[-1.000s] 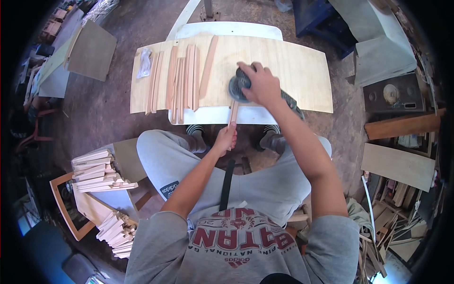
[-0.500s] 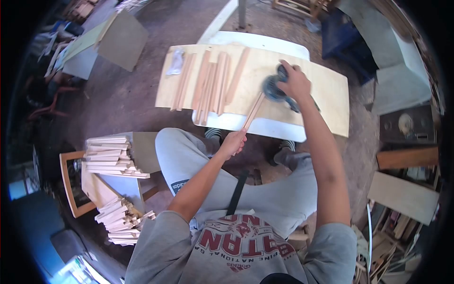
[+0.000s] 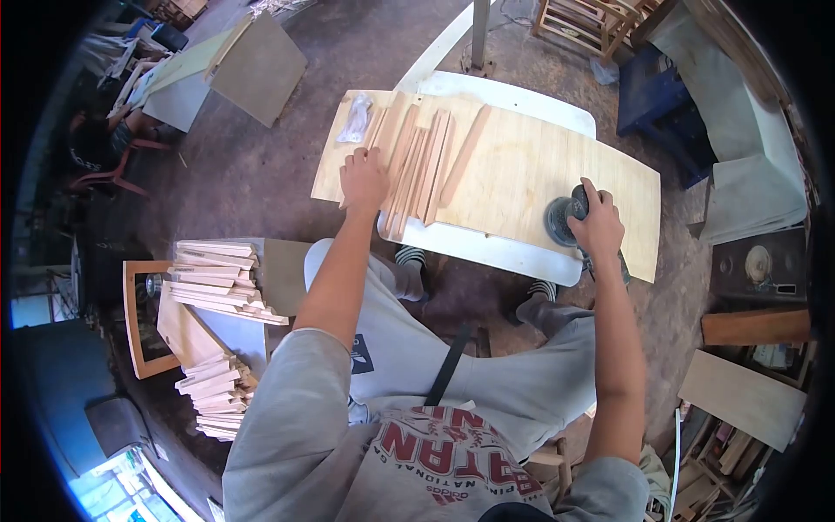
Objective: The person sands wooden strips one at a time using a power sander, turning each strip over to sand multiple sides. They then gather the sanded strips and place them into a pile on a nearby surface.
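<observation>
At the left end of the plywood board (image 3: 526, 183), my left hand (image 3: 364, 181) is closed over the leftmost wooden strips (image 3: 376, 127); its palm hides part of them. Several more strips (image 3: 424, 170) lie side by side just right of it, and a single strip (image 3: 466, 155) slants a little apart. My right hand (image 3: 600, 224) grips a dark round power sander (image 3: 561, 219), which rests near the board's right front part. A small clear plastic bag (image 3: 355, 119) lies beyond my left hand.
A white table (image 3: 522, 257) supports the board. Stacked wooden pieces (image 3: 217, 278) stand at my left beside a wooden frame (image 3: 132, 322). A person (image 3: 96, 143) sits near a red chair at far left. A blue table (image 3: 648, 104) and a speaker box (image 3: 759, 264) are at the right.
My left hand has moved from the board's front edge up to the strips at its left; the strip it held no longer reaches the sander. The sander has moved right and nearer with my right hand.
</observation>
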`<state>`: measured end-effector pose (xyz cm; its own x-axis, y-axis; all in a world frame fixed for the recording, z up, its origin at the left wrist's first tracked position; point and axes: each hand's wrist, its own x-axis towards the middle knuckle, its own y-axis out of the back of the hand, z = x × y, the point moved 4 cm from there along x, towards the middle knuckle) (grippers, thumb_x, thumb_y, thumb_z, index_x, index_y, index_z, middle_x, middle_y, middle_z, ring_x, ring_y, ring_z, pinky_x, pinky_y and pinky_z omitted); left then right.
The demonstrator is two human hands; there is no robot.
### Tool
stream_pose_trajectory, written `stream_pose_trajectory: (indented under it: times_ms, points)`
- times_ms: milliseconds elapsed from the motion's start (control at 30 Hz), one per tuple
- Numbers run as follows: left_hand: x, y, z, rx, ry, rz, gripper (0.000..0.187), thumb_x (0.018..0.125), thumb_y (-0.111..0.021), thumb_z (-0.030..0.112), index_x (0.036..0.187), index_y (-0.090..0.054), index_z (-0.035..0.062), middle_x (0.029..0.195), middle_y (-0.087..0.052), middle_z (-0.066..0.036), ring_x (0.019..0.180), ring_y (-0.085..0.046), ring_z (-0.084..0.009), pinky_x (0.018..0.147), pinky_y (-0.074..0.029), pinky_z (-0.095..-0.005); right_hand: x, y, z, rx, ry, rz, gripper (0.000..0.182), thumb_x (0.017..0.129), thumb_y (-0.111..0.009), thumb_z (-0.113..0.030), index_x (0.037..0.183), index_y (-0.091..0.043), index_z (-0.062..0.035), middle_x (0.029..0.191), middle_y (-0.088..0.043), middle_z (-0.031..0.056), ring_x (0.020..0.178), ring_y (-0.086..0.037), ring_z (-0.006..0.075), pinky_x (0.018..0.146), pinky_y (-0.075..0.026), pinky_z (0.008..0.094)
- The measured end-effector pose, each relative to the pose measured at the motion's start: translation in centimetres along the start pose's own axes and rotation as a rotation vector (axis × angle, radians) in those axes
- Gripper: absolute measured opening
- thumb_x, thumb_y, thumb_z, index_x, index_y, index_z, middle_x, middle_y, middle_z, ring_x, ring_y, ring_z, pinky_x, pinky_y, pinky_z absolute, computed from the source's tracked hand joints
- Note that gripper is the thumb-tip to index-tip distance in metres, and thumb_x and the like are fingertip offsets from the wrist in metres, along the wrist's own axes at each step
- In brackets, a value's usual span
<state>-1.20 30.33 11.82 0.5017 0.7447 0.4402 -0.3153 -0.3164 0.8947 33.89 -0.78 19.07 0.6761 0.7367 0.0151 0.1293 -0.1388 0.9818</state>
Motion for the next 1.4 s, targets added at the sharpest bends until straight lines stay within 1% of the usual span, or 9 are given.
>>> stream_pose_trajectory:
  times_ms: [100, 300, 400, 700, 800, 900, 1033, 1100, 1400]
  points:
    - [-0.3, -2.8, 0.5, -0.089, 0.019, -0.45, 0.032, 0.093, -0.064, 0.026, 0.121, -0.068, 0.0108, 0.113, -0.067, -0.014, 0.097, -0.071, -0.0364, 0.087, -0.057, -0.0505, -0.1, 0.1, 0.0, -0.013, -0.019, 0.003, 0.083, 0.073, -0.079, -0.023, 0.15, -0.051, -0.0344, 0.14, -0.059, 0.0119, 0.112, -0.067, 0.0367, 0.087, -0.06, 0.0482]
    - [-1.5, -2.5, 0.4, -0.068, 0.201, -0.292, 0.029, 0.093, -0.063, 0.022, 0.119, -0.07, 0.0116, 0.115, -0.068, -0.014, 0.097, -0.072, -0.0362, 0.085, -0.06, -0.0486, -0.2, 0.0, 0.5, -0.016, -0.021, 0.016, 0.083, 0.074, -0.079, -0.023, 0.151, -0.051, -0.0343, 0.139, -0.059, 0.0119, 0.111, -0.067, 0.0364, 0.086, -0.061, 0.0482]
    - [-1.5, -2.6, 0.7, 0.048, 0.11, -0.432, 0.04, 0.093, -0.061, 0.028, 0.13, -0.069, 0.012, 0.121, -0.067, -0.016, 0.106, -0.072, -0.0351, 0.088, -0.059, -0.0489, -0.2, 0.0, 0.7, -0.02, -0.036, 0.019, 0.082, 0.074, -0.079, -0.023, 0.15, -0.051, -0.0342, 0.139, -0.059, 0.0116, 0.111, -0.067, 0.0364, 0.086, -0.061, 0.0483]
    - [1.5, -2.6, 0.8, 0.175, -0.087, -0.793, 0.034, 0.091, -0.061, 0.028, 0.108, -0.076, 0.0022, 0.109, -0.075, -0.022, 0.097, -0.075, -0.0365, 0.088, -0.06, -0.047, -0.7, 0.1, 0.5, -0.02, -0.051, 0.008, 0.082, 0.074, -0.078, -0.023, 0.15, -0.05, -0.0341, 0.14, -0.058, 0.0131, 0.111, -0.067, 0.0371, 0.085, -0.061, 0.0482]
    - [2.0, -2.8, -0.8, -0.02, 0.12, -0.579, 0.039, 0.094, -0.054, 0.029, 0.111, -0.072, -0.0012, 0.107, -0.075, -0.023, 0.091, -0.076, -0.0357, 0.082, -0.06, -0.0463, -0.8, 0.1, 0.6, -0.03, -0.041, 0.042, 0.081, 0.074, -0.078, -0.022, 0.15, -0.05, -0.0336, 0.139, -0.059, 0.0143, 0.11, -0.067, 0.0382, 0.084, -0.061, 0.0487]
    - [1.1, -2.9, -1.7, -0.64, 0.511, -0.659, 0.043, 0.101, -0.044, 0.032, 0.115, -0.067, -0.001, 0.091, -0.073, -0.015, 0.073, -0.072, -0.0253, 0.065, -0.058, -0.04, -0.8, -0.1, 0.3, -0.013, -0.042, 0.047, 0.08, 0.074, -0.077, -0.022, 0.149, -0.051, -0.0331, 0.139, -0.059, 0.0143, 0.109, -0.068, 0.0385, 0.083, -0.061, 0.0492]
    - [-2.4, -0.3, 4.0, -1.228, 0.676, -0.778, 0.047, 0.11, -0.031, 0.037, 0.123, -0.063, 0.0053, 0.077, -0.054, 0.002, 0.056, -0.044, -0.006, 0.048, -0.037, -0.0227, -0.6, -0.1, 0.6, -0.018, -0.045, 0.052, 0.08, 0.073, -0.077, -0.022, 0.148, -0.052, -0.0327, 0.138, -0.059, 0.0145, 0.108, -0.068, 0.0386, 0.082, -0.061, 0.0497]
    - [-6.0, 0.9, 8.4, -1.451, 0.742, -0.821, 0.045, 0.111, -0.035, 0.041, 0.123, -0.062, 0.0061, 0.079, -0.055, 0.003, 0.056, -0.044, -0.0047, 0.048, -0.035, -0.0214, -0.9, -0.2, 0.6, -0.028, -0.03, 0.084, 0.081, 0.073, -0.077, -0.022, 0.148, -0.052, -0.0333, 0.136, -0.06, 0.0146, 0.108, -0.068, 0.0389, 0.083, -0.061, 0.0499]
    - [-19.9, -2.0, 19.1, -1.408, 0.677, -1.115, 0.047, 0.111, -0.045, 0.049, 0.105, -0.061, 0.0054, 0.072, -0.052, 0.003, 0.054, -0.045, -0.0061, 0.048, -0.037, -0.0217, -0.6, 1.2, -0.5, -0.002, 0.059, 0.015, 0.082, 0.072, -0.082, -0.027, 0.148, -0.055, -0.0331, 0.134, -0.062, 0.0129, 0.111, -0.067, 0.0365, 0.089, -0.06, 0.0476]
